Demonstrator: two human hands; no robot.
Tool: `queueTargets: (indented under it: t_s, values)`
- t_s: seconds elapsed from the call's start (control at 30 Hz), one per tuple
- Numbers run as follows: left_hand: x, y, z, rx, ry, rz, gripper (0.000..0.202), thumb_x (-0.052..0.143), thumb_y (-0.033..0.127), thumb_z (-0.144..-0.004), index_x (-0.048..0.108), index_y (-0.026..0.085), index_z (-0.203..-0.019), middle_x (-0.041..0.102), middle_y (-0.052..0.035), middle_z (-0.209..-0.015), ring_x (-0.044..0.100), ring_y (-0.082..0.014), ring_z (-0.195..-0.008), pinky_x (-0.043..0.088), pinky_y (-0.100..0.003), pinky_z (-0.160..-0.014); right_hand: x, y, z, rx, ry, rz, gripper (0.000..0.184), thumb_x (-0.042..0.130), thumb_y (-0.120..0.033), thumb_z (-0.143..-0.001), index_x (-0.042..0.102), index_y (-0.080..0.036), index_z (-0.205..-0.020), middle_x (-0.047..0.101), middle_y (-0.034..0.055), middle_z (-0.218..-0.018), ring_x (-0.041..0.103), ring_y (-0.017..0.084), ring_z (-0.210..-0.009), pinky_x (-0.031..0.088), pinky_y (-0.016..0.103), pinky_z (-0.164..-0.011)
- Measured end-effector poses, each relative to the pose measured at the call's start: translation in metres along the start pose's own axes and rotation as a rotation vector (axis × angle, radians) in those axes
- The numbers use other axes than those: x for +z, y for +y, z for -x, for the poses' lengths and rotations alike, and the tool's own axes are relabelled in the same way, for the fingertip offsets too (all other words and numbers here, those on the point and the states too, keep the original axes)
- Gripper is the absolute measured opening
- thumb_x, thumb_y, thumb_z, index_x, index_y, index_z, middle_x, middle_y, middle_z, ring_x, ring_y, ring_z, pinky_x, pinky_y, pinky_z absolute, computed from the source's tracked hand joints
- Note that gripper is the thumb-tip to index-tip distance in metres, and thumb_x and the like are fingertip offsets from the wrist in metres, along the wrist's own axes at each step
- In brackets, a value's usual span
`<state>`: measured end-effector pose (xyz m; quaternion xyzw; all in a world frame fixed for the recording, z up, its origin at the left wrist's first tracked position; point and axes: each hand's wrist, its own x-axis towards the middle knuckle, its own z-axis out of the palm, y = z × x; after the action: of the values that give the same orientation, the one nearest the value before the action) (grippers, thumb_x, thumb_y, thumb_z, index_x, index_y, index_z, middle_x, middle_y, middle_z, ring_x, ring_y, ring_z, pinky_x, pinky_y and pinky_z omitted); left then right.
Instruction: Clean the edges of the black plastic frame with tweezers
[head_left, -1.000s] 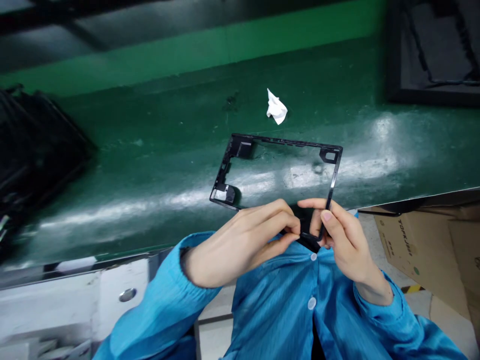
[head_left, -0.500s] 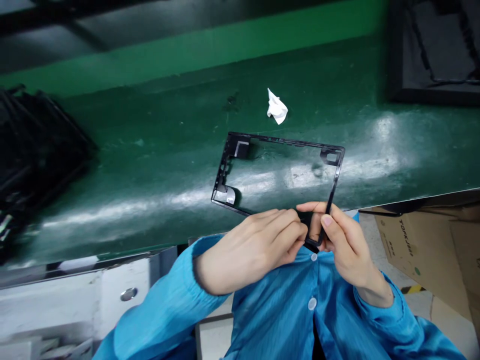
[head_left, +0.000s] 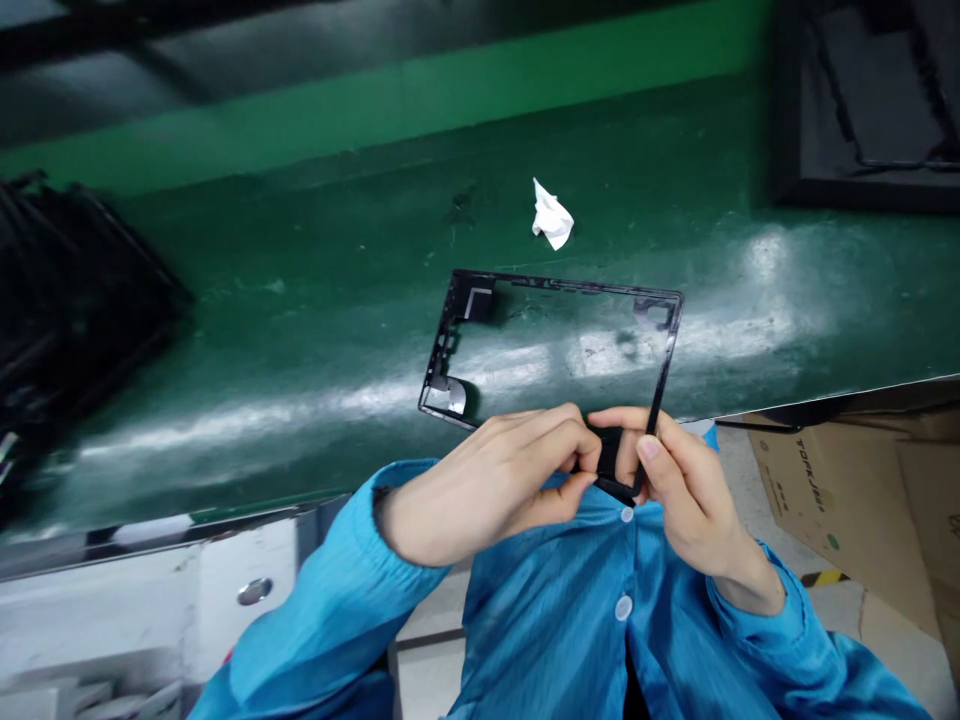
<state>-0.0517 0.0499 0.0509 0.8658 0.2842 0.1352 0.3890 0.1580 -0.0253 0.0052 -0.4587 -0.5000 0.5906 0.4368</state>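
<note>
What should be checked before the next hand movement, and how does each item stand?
1. Right hand grip: ok; thumb and fingers hold the black frame near one corner.
2. Left hand contact: cannot tell; fingers at the frame's near edge, actual contact hidden.
3. Near edge fully visible: not ok; left hand covers part.
4. White scrap apart from frame: ok; on green table beyond far edge.
5. Black pile apart from hands: ok; off to the left.
</note>
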Motion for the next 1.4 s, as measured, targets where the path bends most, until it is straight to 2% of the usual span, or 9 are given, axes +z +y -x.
queueTargets:
  t_s: [0.2, 0.4, 0.67, 0.83, 0.97, 1.13, 1.4]
  values:
    - [-0.004, 0.0, 0.006, 0.022, 0.018, -0.013, 0.007, 0.056, 0.018, -0.106, 0.062, 0.017, -0.102, 0.063, 0.0005, -0.089, 0.059, -0.0109, -0.074, 0.049, -0.022, -0.069, 0.0, 0.0, 0.0, 0.021, 0.0, -0.031, 0.034, 0.041, -0.036, -0.115, 0.065, -0.031, -0.14, 0.059, -0.0048, -0.077, 0.054, 0.007, -0.061, 0.048, 0.019, -0.056]
    - [-0.001, 0.005, 0.007, 0.095, 0.007, -0.136, 0.018, 0.051, 0.022, -0.11, 0.067, 0.015, -0.108, 0.069, -0.0048, -0.098, 0.065, -0.015, -0.084, 0.051, -0.026, -0.076, 0.001, -0.001, -0.002, 0.02, 0.016, -0.022, 0.034, 0.041, -0.035, -0.116, 0.065, -0.03, -0.14, 0.059, -0.0045, -0.077, 0.055, 0.008, -0.063, 0.048, 0.019, -0.057]
    - [-0.01, 0.009, -0.005, 0.088, -0.135, -0.148, 0.022, 0.047, 0.019, -0.11, 0.067, 0.014, -0.103, 0.067, -0.0042, -0.098, 0.065, -0.0156, -0.084, 0.053, -0.027, -0.075, 0.004, 0.001, -0.002, 0.0, 0.064, 0.032, 0.036, 0.04, -0.036, -0.115, 0.066, -0.027, -0.139, 0.059, -0.0032, -0.076, 0.054, 0.01, -0.06, 0.051, 0.022, -0.057]
    - [-0.001, 0.007, -0.008, 0.119, -0.109, -0.21, 0.022, 0.043, 0.014, -0.108, 0.062, 0.016, -0.097, 0.063, -0.0029, -0.094, 0.062, -0.0151, -0.079, 0.053, -0.028, -0.075, 0.006, 0.003, -0.001, -0.016, 0.086, 0.003, 0.037, 0.041, -0.035, -0.114, 0.064, -0.026, -0.141, 0.06, -0.0023, -0.078, 0.052, 0.01, -0.06, 0.051, 0.022, -0.058]
    - [0.003, 0.002, -0.007, 0.088, -0.075, -0.1, 0.019, 0.044, 0.014, -0.107, 0.059, 0.017, -0.096, 0.062, -0.0019, -0.092, 0.061, -0.0133, -0.08, 0.051, -0.024, -0.072, 0.007, 0.004, -0.002, -0.01, 0.08, -0.018, 0.037, 0.041, -0.035, -0.114, 0.064, -0.025, -0.141, 0.059, -0.0026, -0.076, 0.052, 0.01, -0.06, 0.051, 0.022, -0.057]
    - [-0.005, 0.0, -0.006, 0.036, -0.122, 0.044, 0.017, 0.046, 0.017, -0.108, 0.063, 0.016, -0.103, 0.062, -0.0023, -0.096, 0.06, -0.0119, -0.08, 0.05, -0.023, -0.074, 0.005, 0.003, -0.003, 0.002, 0.075, -0.024, 0.038, 0.041, -0.038, -0.115, 0.065, -0.024, -0.14, 0.059, -0.0026, -0.077, 0.052, 0.01, -0.058, 0.049, 0.022, -0.054]
    - [-0.013, 0.001, -0.005, 0.033, -0.136, 0.023, 0.018, 0.049, 0.021, -0.11, 0.065, 0.016, -0.106, 0.063, -0.0034, -0.099, 0.061, -0.0122, -0.081, 0.05, -0.023, -0.072, 0.005, 0.0, -0.001, -0.007, 0.086, -0.036, 0.036, 0.041, -0.037, -0.115, 0.066, -0.026, -0.138, 0.059, -0.0034, -0.075, 0.051, 0.009, -0.056, 0.049, 0.022, -0.053]
